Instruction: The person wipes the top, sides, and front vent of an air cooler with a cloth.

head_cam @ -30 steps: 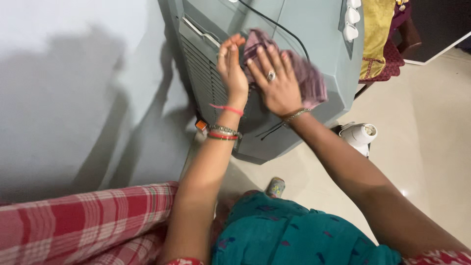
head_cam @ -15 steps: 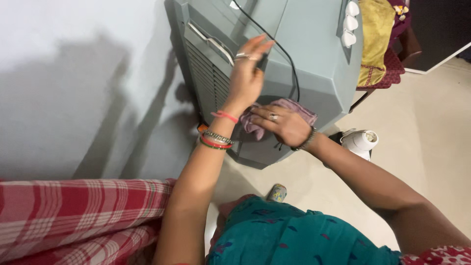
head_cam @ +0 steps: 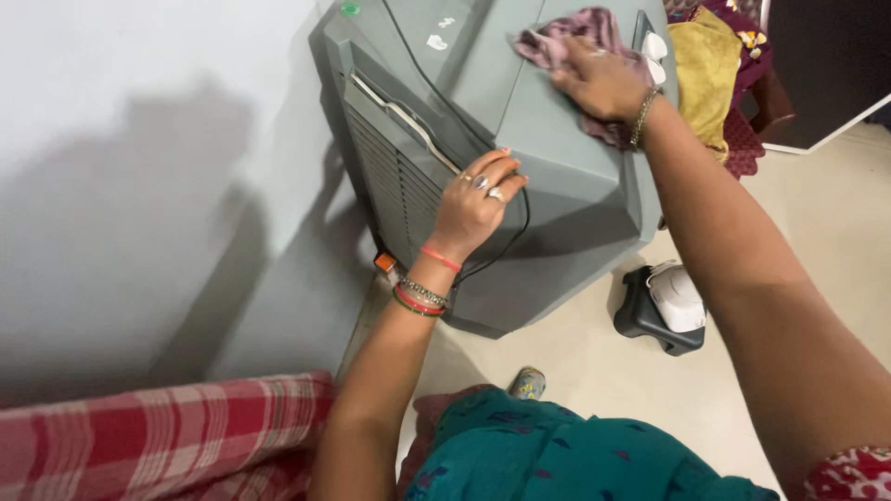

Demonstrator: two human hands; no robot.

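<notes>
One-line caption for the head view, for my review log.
Right hand presses a mauve cloth on a grey air cooler while left hand rests on its edge.

Green sticker (head_cam: 350, 9): round — on the far top corner of the grey cooler (head_cam: 557, 186).
White stickers (head_cam: 438, 41): small, irregular — on the cooler's top.

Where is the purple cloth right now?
The purple cloth is at the top of the head view, under the right hand, pressed on the grey cooler near its white knobs.
</notes>
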